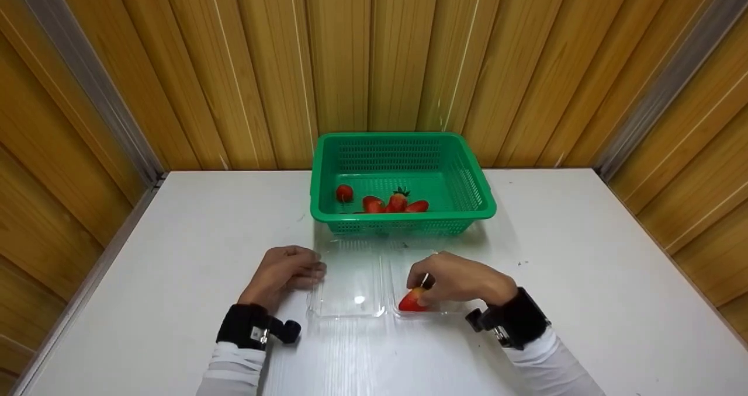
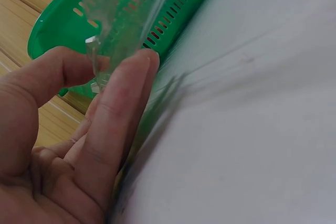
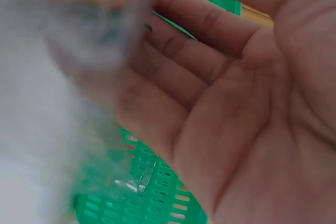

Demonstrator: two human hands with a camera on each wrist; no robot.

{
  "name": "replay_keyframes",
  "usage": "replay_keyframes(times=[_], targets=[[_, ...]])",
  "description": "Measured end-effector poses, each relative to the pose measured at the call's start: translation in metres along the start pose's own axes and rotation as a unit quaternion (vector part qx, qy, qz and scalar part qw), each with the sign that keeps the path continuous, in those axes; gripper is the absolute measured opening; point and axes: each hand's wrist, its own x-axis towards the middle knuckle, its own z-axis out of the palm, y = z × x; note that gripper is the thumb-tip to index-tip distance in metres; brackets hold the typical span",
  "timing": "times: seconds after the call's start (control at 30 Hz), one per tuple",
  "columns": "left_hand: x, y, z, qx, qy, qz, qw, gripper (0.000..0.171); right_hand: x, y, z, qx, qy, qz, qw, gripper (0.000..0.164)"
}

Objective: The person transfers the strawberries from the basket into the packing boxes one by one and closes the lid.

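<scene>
A clear plastic clamshell box point(image 1: 350, 285) lies opened flat on the white table, its two halves side by side. My left hand point(image 1: 288, 273) is at its left edge; in the left wrist view the thumb and a finger point(image 2: 123, 95) pinch the clear plastic rim point(image 2: 96, 59). Over the right half, my right hand point(image 1: 461, 278) grips a red strawberry point(image 1: 412, 300) between thumb and fingers, low near the front corner. The right wrist view shows the curled fingers point(image 3: 178, 45), with blurred clear plastic covering much of its left side.
Just behind the box stands a green slotted basket point(image 1: 403, 215). Several strawberries lie inside it, including one with green leaves point(image 1: 398, 200) and a separate one point(image 1: 344, 193) at the left. Wood-patterned panels point(image 1: 374, 63) rise along the table's back and sides.
</scene>
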Motion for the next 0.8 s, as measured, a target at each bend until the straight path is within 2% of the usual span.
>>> replay_keyframes(times=[0.27, 0.53, 0.8], targets=[[-0.0013, 0.0012, 0.0004, -0.001, -0.003, 0.002, 1.0000, 0.029, 0.0011, -0.0007, 0.0019, 0.013, -0.005, -0.001, 1.000, 0.014], [-0.0015, 0.0015, -0.0011, -0.017, -0.009, -0.003, 0.9998, 0.030, 0.0014, -0.0010, 0.0001, -0.003, 0.001, -0.011, 1.000, 0.016], [-0.0022, 0.0009, -0.0009, -0.011, -0.011, 0.002, 0.9999, 0.032, -0.0022, 0.0010, -0.0037, 0.014, 0.002, 0.000, 1.000, 0.018]])
